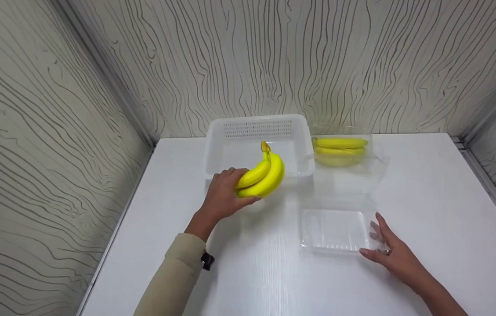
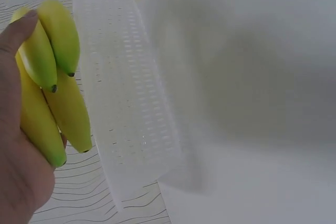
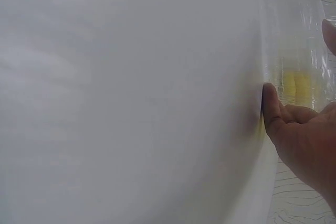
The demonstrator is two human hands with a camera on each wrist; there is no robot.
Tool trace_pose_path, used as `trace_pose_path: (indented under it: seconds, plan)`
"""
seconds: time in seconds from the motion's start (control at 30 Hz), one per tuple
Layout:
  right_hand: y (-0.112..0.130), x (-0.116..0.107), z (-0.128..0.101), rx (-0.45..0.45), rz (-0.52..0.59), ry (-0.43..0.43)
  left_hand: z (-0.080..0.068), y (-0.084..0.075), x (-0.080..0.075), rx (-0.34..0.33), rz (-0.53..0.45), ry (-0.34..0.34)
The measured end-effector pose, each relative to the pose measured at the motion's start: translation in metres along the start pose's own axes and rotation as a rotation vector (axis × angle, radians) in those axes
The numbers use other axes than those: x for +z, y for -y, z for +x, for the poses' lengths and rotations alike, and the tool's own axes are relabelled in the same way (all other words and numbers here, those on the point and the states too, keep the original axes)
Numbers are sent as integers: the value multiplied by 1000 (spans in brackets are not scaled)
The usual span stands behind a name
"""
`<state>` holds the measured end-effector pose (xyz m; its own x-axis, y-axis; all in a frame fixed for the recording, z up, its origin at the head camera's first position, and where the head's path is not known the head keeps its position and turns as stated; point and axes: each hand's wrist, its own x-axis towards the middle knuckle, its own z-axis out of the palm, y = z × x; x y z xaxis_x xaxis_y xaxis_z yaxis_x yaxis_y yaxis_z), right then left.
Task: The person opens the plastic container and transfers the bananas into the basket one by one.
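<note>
Right hand (image 1: 390, 250) touches clear tray (image 1: 333, 228) (left hand (image 1: 223, 197) grips bananas (image 1: 263, 175)).

- The white perforated plastic basket (image 1: 257, 131) stands at the back of the white table (image 1: 432, 228), against the rear wall.
- The clear plastic clamshell box (image 1: 333, 228) lies open, right of the basket and nearer the front edge.
- A second yellow banana bunch (image 1: 340, 147) lies behind the clamshell box, just right of the basket.
- The left hand (image 1: 221, 197) holds the yellow banana bunch (image 1: 262, 174) above the table, in front of the basket.
- The right hand (image 1: 390, 250) rests at the clamshell box's near right corner, touching it.
</note>
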<state>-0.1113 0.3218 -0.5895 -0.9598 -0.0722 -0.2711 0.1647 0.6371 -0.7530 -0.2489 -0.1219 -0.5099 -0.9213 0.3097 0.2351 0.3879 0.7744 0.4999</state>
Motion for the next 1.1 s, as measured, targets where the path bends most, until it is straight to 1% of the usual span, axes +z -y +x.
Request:
trace_pose_path:
  seconds: [0.2,0.33,0.43,0.63,0.73,0.8,0.9,1.1]
  plan:
    - [0,1,0,7,2,4,22,0,-5,-50,-6,-80]
    - [-1,1,0,10,-7,6,35,2,-7,-86,-9,-105]
    - [-2,1,0,7,-5,2,45,6,-8,-130,-13,-108]
    - [0,1,2,37,-31,24,60,18,-10,-248,-99,-105]
    - [0,1,2,31,-28,21,67,20,-9,-307,-138,-91]
    - [0,1,1,27,-27,12,72,21,-8,-335,-157,-81]
    - [0,1,0,24,-20,11,78,23,-6,-359,-152,-79]
    - [-2,2,2,25,-14,9,91,30,0,-402,-108,-73]
